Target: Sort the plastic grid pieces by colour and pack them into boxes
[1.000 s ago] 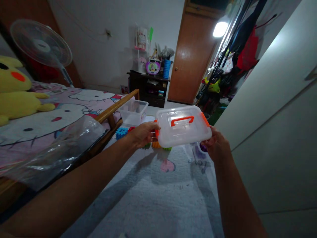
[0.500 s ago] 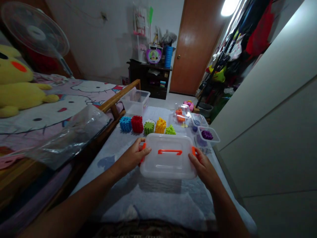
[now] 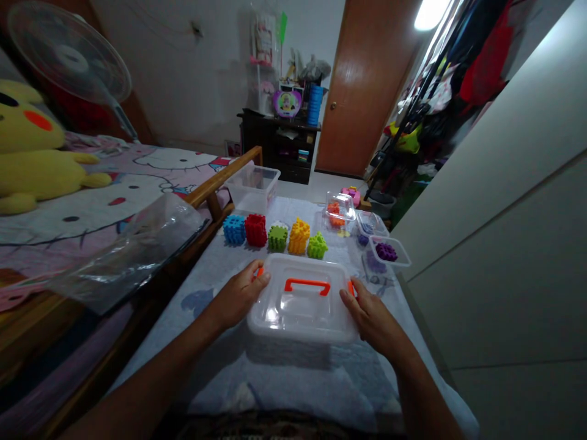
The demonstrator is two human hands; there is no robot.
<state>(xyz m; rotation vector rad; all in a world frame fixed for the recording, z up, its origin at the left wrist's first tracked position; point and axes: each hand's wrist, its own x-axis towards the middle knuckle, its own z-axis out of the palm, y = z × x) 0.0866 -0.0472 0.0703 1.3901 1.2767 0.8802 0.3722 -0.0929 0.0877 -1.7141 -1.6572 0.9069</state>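
A clear plastic storage box (image 3: 304,315) with a lid and an orange handle is held between my two hands over the cloth. My left hand (image 3: 241,294) grips its left end by the orange latch, thumb on the lid. At the other end my right hand (image 3: 372,315) closes round the right latch, thumb on top. Beyond the box stands a row of toy pieces: a blue block (image 3: 234,230), a red block (image 3: 255,230), a green block (image 3: 277,238), a yellow block (image 3: 299,236) and a lime block (image 3: 317,245).
Small clear tubs stand at the right, one with purple pieces (image 3: 386,251), another with orange pieces (image 3: 336,214). An open clear bin (image 3: 253,188) sits at the far left by the wooden bed rail (image 3: 224,180). A clear plastic bag (image 3: 132,256) lies at the left.
The storage box has come a little toward me and to the left, with both hands still on it. Its lid now tilts differently and catches light. The toy blocks stay put.
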